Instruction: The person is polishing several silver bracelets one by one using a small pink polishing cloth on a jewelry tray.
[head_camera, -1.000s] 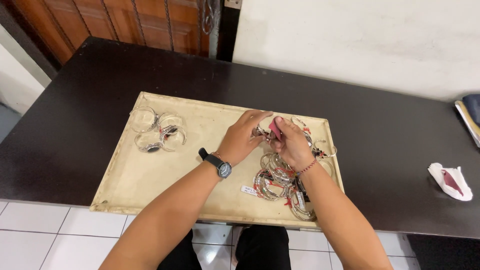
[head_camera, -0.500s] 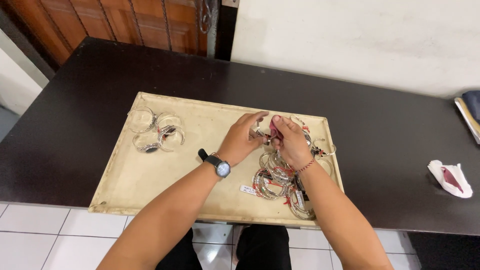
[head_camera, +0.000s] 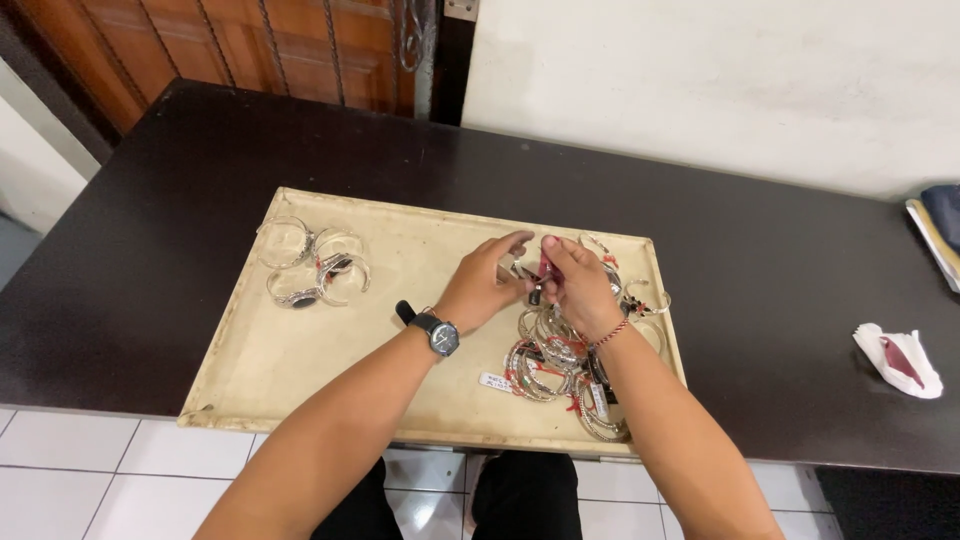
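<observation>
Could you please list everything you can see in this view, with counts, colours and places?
table: one, dark brown, fills the middle
tray: one, cream, lying on the table
sorted bangles: about four, silver, tray's far left
bangle pile: many, silver with red tags, tray's right
small red item: one, pinched between both hands
folded cloth: one, white and red, table's right
wristwatch: one, black, left wrist
left hand: above the tray
right hand: above the pile
</observation>
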